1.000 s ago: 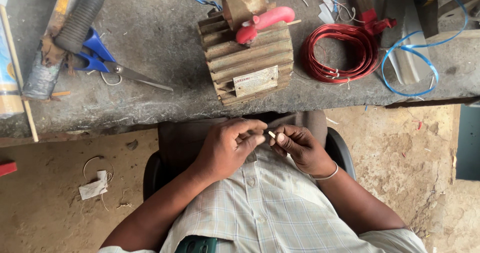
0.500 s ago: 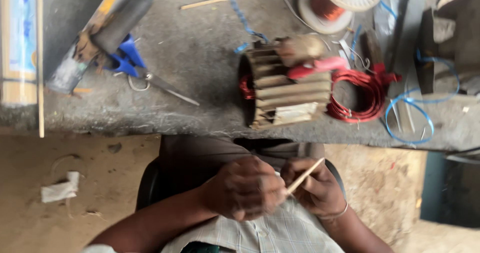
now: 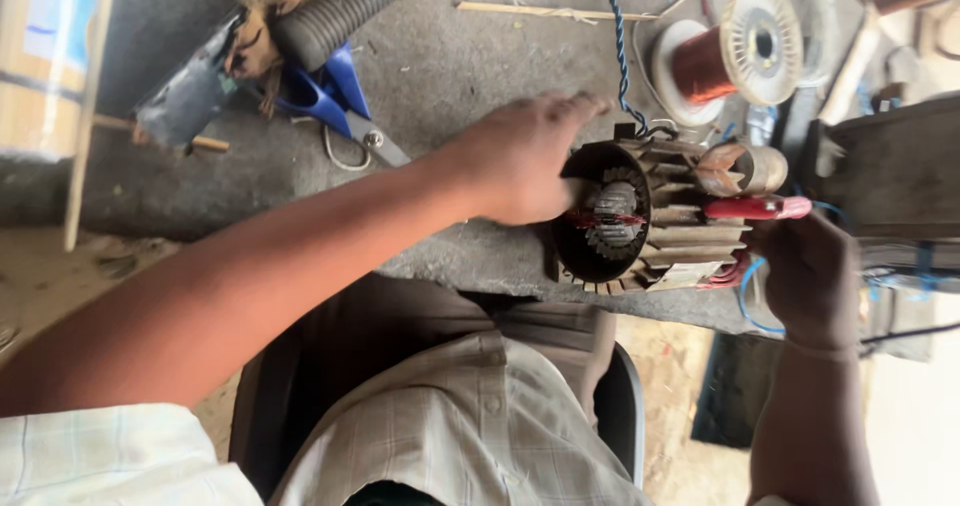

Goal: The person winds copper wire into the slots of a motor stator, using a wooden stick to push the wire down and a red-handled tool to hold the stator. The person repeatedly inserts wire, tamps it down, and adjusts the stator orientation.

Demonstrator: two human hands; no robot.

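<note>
While the motor stator [image 3: 640, 216] is lying on its side at the near edge of the grey workbench [image 3: 460, 76], both hands are working on it:

L hand: left hand [image 3: 520, 161] is pressing against the open end of the stator, fingers loosely spread, thumb side reaching into the bore; not clear if it's pinching anything in there.
R hand: right hand [image 3: 810, 271] is sitting at the far end of the housing, fingers curled round it, steadying it just under the red-handled tool [image 3: 755, 208].
Stator: finned housing, laminated core w/ slots showing inside; some red wire [image 3: 600, 221] is crossing the bore & more red wire is hanging out at the back end.
Progress (my read): winding seems to be only partly in, since most slots are looking bare from this angle; seating the rest & tidying the leads are prob. still left.
Supplies: copper wire spool [image 3: 730, 56] is standing just beyond the stator, twisted blue-white cord [image 3: 622, 46] running past it.
Other bits: blue-handled scissors [image 3: 335, 101], corrugated black hose [image 3: 340, 11], thin wooden stick [image 3: 550, 11], all well apart to the left & back.
</note>
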